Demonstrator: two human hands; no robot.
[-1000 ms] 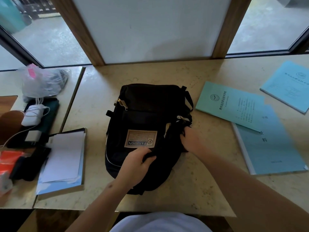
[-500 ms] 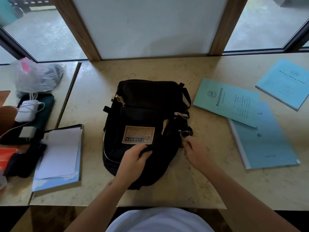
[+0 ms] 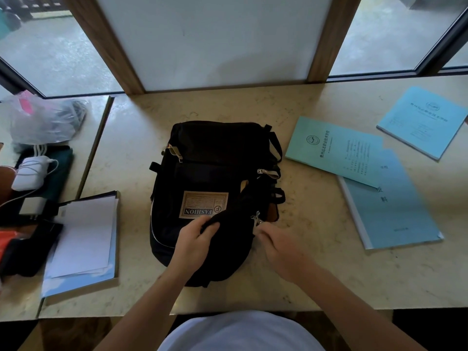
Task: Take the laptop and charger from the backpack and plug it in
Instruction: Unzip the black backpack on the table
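Note:
A black backpack (image 3: 210,158) with a tan "FASHION" label lies flat on the beige table (image 3: 316,269), its top toward me. My left hand (image 3: 195,239) pinches the black fabric of the near flap just below the label. My right hand (image 3: 276,243) grips the metal zipper pull (image 3: 256,219) on the bag's right side. The zip is partly parted there, showing a tan lining. No laptop or charger shows inside the bag.
Two teal booklets (image 3: 334,150) and a blue folder (image 3: 390,206) lie to the right. A notebook with loose paper (image 3: 83,236) sits left of the bag. Further left are a white charger brick with cable (image 3: 30,171), a plastic bag (image 3: 43,117) and dark items.
My right hand has drawn the zipper pull along the bag's right side toward me. The flap has lifted and bunched under my left hand, which keeps its hold.

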